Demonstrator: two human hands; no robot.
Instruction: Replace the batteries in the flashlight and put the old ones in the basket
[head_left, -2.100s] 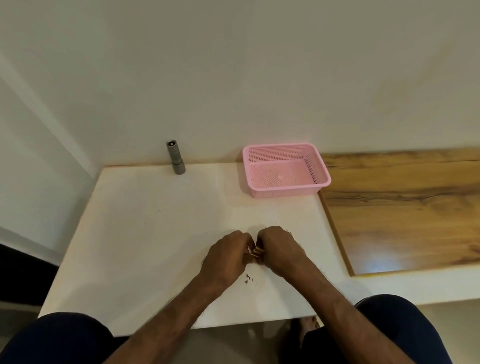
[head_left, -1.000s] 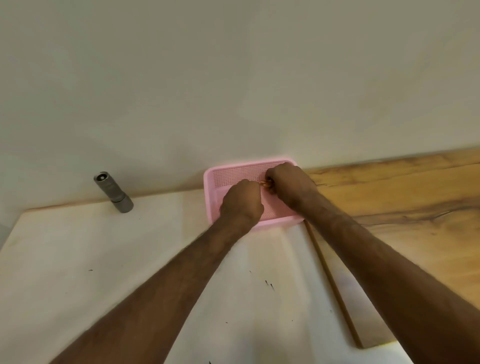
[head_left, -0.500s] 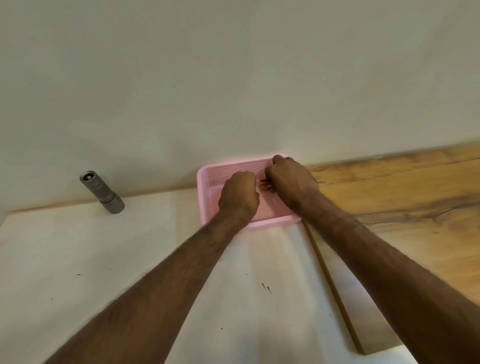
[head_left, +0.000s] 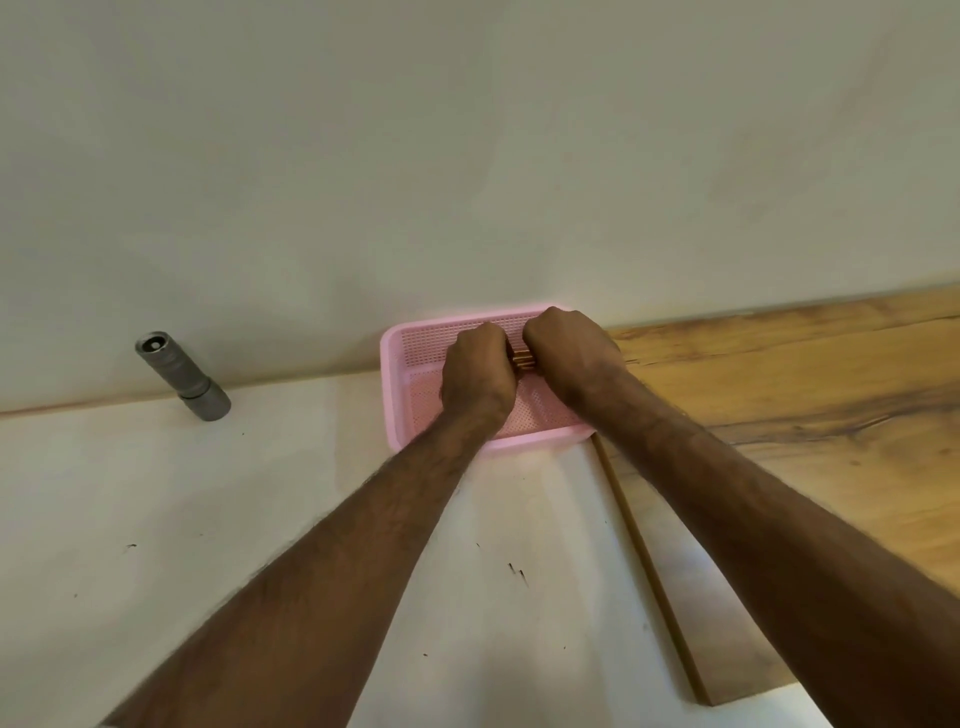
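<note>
A pink mesh basket (head_left: 400, 395) stands against the wall at the back of the white table. Both my hands reach into it. My left hand (head_left: 478, 374) and my right hand (head_left: 566, 358) are curled knuckle to knuckle and grip a small bundle of orange-gold batteries (head_left: 522, 360) between them; only a short strip of the batteries shows. The grey metal flashlight (head_left: 182, 376) stands upright by the wall, far to the left of the basket, with nothing touching it.
The white table (head_left: 260, 493) runs from the left edge to the middle. A wooden board (head_left: 805, 415) lies to the right of the basket, its long edge running toward me. The wall rises directly behind the basket and flashlight.
Both hands carried the batteries from the near middle of the table forward into the pink basket. In the last half second they drew closer together inside it.
</note>
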